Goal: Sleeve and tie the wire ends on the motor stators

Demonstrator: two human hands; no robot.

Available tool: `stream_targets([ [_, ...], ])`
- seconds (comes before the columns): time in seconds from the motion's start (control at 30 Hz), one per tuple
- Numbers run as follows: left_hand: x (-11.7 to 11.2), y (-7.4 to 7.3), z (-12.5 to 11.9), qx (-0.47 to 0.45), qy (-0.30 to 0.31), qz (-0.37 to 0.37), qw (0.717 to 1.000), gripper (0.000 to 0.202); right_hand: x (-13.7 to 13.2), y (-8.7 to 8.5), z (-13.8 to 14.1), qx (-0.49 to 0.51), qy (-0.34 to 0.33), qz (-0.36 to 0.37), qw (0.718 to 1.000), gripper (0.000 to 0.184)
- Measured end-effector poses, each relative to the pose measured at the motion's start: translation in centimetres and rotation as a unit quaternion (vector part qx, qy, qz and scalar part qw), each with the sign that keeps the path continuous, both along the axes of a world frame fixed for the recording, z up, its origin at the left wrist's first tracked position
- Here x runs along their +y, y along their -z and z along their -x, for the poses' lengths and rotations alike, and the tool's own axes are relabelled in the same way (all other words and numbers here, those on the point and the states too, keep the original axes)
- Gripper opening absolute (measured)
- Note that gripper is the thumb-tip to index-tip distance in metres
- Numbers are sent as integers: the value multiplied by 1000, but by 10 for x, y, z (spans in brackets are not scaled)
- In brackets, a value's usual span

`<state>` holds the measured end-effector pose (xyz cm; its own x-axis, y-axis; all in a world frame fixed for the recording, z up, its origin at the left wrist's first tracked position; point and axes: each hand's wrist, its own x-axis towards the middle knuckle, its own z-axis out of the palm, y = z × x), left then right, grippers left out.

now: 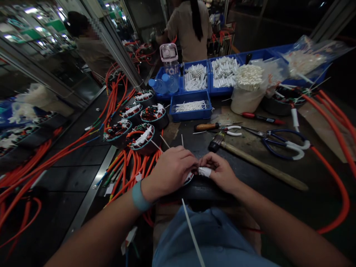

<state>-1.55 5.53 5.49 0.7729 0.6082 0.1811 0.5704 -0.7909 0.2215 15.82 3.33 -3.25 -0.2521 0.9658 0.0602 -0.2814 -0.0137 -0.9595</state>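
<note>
White wrap seems light, soft, best edge-pinched; right hand pinches it, left hand curls near, its hold hidden.

Right: hammer, wooden handle; scissors just beyond, handles part-wrapped white; red pen farther. Far: pink-lidded bottle, blue-capped bottles nearer. Beyond: one person, back turned; second person far left, beside metal post.

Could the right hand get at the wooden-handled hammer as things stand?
Probably yes: the hammer lies close by, and nothing visible covers it. The right hand seems to be holding a white piece, though, so it might have to let go first.
</note>
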Motion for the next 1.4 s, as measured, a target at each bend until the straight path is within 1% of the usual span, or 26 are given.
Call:
stream_targets([
  [0.07, -1, 0, -2, 0, 19, 18, 1000, 17, 1, 0, 0, -31, 12, -12, 999, 29],
  [0.13, -2, 2, -3, -14, 22, 37, 999, 18, 1, 0, -2, -51, 10, -18, 998, 31],
  [0.2, -4, 5, -2, -32, 10, 44, 998, 16, 0, -2, -5, -55, -8, -28, 998, 30],
  [0.27, -7, 8, -2, -47, -14, 33, 998, 13, 0, -4, -8, -63, -28, -50, 996, 30],
  [0.33, -10, 10, -2, -58, -36, 14, 998, 14, 2, -7, -10, -106, -44, -83, 990, 27],
  [0.4, -12, 12, -3, -60, -43, 1, 997, 15, 4, -9, -11, -158, -67, -125, 977, 23],
  [0.5, -16, 11, -3, -45, -52, -25, 997, 15, 2, -11, -16, -186, -95, -195, 958, 28],
  [0.57, -21, 10, -2, -37, -84, -41, 995, 14, -6, -13, -22, -188, -88, -232, 950, 28],
  [0.67, -30, 13, 2, -33, -162, -31, 986, 16, -19, -21, -27, -196, -70, -271, 940, 23],
  [0.73, -37, 20, 5, -10, -200, -21, 980, 26, -18, -30, -19, -202, -72, -294, 932, 23],
  [0.77, -40, 24, 7, 7, -208, -19, 978, 29, -13, -34, -10, -213, -70, -302, 927, 23],
  [0.83, -42, 34, 10, 32, -204, -15, 978, 30, 6, -43, 11, -245, -59, -289, 924, 25],
  [0.9, -42, 41, 13, 44, -192, -1, 980, 28, 29, -48, 29, -254, -58, -208, 943, 28],
  [0.93, -41, 42, 14, 47, -187, 7, 981, 29, 39, -50, 33, -238, -77, -155, 956, 28],
  [1.0, -41, 42, 15, 49, -172, 24, 984, 31, 53, -51, 29, -175, -149, -71, 971, 26],
  [1.03, -41, 40, 15, 44, -168, 23, 985, 33, 57, -52, 21, -144, -184, -58, 971, 22],
  [1.07, -43, 39, 16, 33, -169, 11, 985, 37, 58, -53, 12, -127, -212, -67, 967, 17],
  [1.1, -44, 37, 15, 21, -178, -7, 984, 42, 58, -55, 2, -133, -231, -91, 960, 19],
  [1.13, -46, 36, 15, 10, -189, -25, 982, 46, 58, -58, -6, -163, -248, -128, 946, 26],
  [1.17, -48, 35, 15, 2, -201, -40, 979, 48, 57, -61, -12, -210, -265, -175, 925, 32],
  [1.2, -50, 36, 14, -2, -211, -52, 976, 46, 57, -64, -14, -268, -281, -223, 894, 33],
  [1.23, -51, 37, 13, -4, -217, -58, 974, 43, 58, -66, -14, -325, -291, -260, 861, 29],
  [1.27, -52, 38, 13, -2, -220, -58, 974, 40, 60, -68, -12, -372, -291, -283, 835, 25],
  [1.3, -52, 40, 12, -2, -221, -59, 973, 39, 62, -69, -9, -405, -284, -294, 818, 23],
  [1.37, -51, 43, 12, -8, -220, -67, 973, 38, 69, -70, -2, -421, -282, -308, 805, 25],
  [1.4, -51, 45, 12, -13, -219, -70, 973, 39, 72, -69, 1, -409, -297, -325, 799, 23],
])
